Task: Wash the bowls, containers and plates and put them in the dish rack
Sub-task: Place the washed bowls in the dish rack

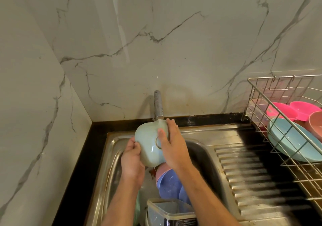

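Step in hand: we judge this the rinse of one pale green bowl (148, 143), held bottom-up and tilted over the sink (205, 157), just under the tap (158, 104), whose stream lands on its far edge.
Left hand (131, 159): we see its fingers and thumb curled round the bowl's near-left rim, gripping it.
Right hand (171, 143): it lies flat on the bowl's underside, fingers straight, thumb by the foot ring; we read this as rubbing, not gripping.
Next move: we expect the bowl must be turned so the inside gets water, then carried right to the dish rack (282, 121); a wet bowl calls for a firm two-handed hold.
Still to wash: a blue plate (171, 187) over a pink dish (161, 171), and a clear container (169, 210), all in the sink basin.
Already racked: a blue bowl (287, 138) and pink plates (294, 111).
Surface: we see a steel sink with ribbed drainboard (252, 178), set in a dark bench (83, 164).
Room: marble-veined wall (156, 33) panels meet in a corner.
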